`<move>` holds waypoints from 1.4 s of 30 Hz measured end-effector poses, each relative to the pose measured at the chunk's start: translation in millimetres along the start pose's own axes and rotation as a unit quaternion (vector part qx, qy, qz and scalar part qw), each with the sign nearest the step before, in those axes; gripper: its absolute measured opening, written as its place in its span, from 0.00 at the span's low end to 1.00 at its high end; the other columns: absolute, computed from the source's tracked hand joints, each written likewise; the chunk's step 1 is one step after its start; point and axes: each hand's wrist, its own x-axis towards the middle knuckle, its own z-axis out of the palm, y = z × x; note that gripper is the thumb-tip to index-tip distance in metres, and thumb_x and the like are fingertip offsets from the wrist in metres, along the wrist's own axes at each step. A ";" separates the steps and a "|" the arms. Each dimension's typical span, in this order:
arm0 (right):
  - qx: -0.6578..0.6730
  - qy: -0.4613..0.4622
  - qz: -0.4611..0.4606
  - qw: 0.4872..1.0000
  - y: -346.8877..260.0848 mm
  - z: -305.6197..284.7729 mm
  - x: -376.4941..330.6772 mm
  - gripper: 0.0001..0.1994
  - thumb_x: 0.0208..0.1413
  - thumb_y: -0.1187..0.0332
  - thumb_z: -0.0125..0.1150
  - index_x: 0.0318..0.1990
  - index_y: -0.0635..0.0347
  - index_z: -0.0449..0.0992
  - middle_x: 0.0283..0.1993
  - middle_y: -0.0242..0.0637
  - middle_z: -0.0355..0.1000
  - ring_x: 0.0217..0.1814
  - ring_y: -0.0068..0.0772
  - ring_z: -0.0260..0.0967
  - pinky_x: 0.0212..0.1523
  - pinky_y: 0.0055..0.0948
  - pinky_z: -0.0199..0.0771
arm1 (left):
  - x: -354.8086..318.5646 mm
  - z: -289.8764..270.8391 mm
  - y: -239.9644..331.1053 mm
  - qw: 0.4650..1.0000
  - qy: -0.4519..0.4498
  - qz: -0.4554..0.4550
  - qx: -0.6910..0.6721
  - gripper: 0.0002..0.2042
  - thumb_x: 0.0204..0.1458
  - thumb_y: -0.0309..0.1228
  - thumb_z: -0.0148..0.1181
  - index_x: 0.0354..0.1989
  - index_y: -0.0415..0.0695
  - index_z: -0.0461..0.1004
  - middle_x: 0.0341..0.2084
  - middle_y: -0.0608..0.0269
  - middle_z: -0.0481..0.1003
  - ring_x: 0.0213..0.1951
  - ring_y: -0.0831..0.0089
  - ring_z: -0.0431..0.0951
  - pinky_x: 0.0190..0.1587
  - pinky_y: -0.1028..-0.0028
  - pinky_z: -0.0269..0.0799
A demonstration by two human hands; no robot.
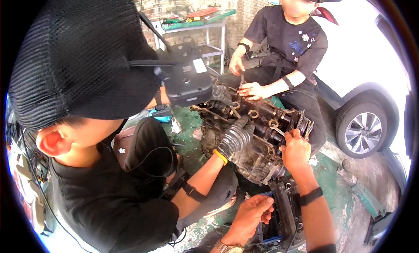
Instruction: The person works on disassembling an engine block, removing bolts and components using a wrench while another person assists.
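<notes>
A greasy engine cylinder head (257, 122) with its shafts and caps exposed lies in front of me. My right hand (297, 150) is closed around a silver wrench (277, 130), whose far end meets a round cap on the engine's right part. Lower down, my left hand (252, 216) hovers beside a dark engine cover (286, 209), apart from the engine. Its fingers are curled in under the thumb; anything inside them is hidden. To the left, a co-worker's gloved hand (235, 137) reaches onto the engine, near a slim metal tool (236, 111).
Across the engine, a seated co-worker grips an upright tool (242, 80) with both hands. A co-worker in a black cap (78, 61) crowds the left side. Behind stands a metal cart (205, 24) with tools. A white car's wheel (364, 133) and a green metal arm (364, 196) lie to the right.
</notes>
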 end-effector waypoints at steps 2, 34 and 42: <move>-0.020 -0.002 -0.002 1.000 -0.8 1.9 1.5 0.17 0.39 0.66 0.69 0.40 0.58 0.74 0.43 0.35 0.68 0.41 0.39 0.71 0.40 0.35 0.72 | 0.6 -0.3 0.6 1.000 0.004 -0.001 0.001 0.10 0.56 0.37 0.58 0.34 0.42 0.71 0.22 0.69 0.71 0.22 0.83 0.69 0.23 0.83 0.66; -0.038 0.001 -0.010 0.999 3.3 1.7 -1.0 0.16 0.40 0.63 0.69 0.37 0.56 0.73 0.42 0.35 0.67 0.41 0.37 0.72 0.39 0.32 0.73 | 0.8 4.2 -3.3 1.000 0.013 -0.004 0.013 0.11 0.56 0.37 0.57 0.35 0.41 0.71 0.23 0.69 0.71 0.22 0.83 0.69 0.24 0.82 0.65; -0.037 0.019 -0.023 0.999 -2.5 8.6 1.3 0.16 0.39 0.63 0.70 0.36 0.57 0.73 0.40 0.36 0.67 0.40 0.37 0.72 0.38 0.34 0.73 | 2.7 -2.9 -2.7 1.000 0.016 -0.008 0.012 0.08 0.57 0.35 0.56 0.34 0.43 0.71 0.24 0.69 0.72 0.23 0.80 0.70 0.25 0.80 0.67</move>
